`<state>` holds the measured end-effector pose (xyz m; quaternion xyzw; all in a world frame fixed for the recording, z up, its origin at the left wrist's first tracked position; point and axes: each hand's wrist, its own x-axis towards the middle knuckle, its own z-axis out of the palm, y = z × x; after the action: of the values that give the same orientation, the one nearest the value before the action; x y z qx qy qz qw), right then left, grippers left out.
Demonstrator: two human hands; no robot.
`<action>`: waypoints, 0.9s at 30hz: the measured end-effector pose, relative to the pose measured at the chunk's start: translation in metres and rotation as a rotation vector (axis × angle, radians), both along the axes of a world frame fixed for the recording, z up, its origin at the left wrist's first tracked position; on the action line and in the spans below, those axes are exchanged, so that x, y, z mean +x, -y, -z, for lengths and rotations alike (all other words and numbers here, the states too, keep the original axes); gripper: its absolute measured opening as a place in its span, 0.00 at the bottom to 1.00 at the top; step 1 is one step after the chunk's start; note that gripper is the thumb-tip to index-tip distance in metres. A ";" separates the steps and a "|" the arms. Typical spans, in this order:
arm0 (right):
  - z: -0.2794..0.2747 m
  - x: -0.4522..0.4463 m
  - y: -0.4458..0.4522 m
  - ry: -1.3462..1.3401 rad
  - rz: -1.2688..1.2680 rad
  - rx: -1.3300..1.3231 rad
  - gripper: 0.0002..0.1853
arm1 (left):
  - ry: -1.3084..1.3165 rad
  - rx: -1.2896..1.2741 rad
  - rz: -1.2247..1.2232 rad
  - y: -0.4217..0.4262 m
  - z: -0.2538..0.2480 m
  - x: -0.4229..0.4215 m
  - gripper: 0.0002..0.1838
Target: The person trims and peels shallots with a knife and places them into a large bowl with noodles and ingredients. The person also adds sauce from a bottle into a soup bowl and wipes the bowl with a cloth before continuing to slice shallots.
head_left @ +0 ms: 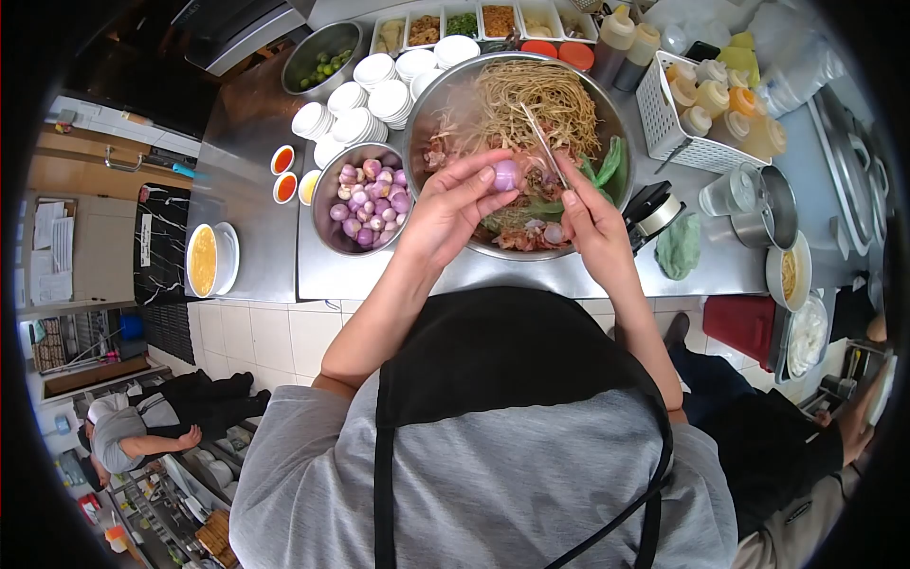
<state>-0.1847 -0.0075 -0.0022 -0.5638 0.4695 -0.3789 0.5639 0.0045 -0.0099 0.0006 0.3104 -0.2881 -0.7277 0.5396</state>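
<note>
A peeled purple shallot (506,175) is pinched in the fingers of my left hand (455,204). My right hand (597,226) grips a knife (540,137), its blade pointing away from me and a little left. Both hands are over a large steel bowl (618,106). Inside it lie thin tan root-like strands (540,90), papery peelings (526,237) and a green plastic bag (611,163). Left of my hands, a smaller steel bowl (317,211) holds many purple shallots (368,204). The knife's handle is mostly hidden in my right hand.
Stacked white dishes (389,102) stand behind the shallot bowl, near a bowl of limes (327,71). A white basket of bottles (659,128) is at right, with a green cloth-like bundle (678,247) nearer me. Other people are at lower left (133,431) and lower right (777,446).
</note>
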 end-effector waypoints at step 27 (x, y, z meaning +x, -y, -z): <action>-0.011 0.011 -0.012 0.183 -0.090 0.051 0.19 | 0.206 -0.146 -0.110 -0.004 0.000 -0.007 0.14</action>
<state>-0.1735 0.0049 0.0084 -0.5326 0.3997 -0.3911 0.6353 -0.0026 -0.0060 0.0001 0.3586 -0.3769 -0.6384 0.5673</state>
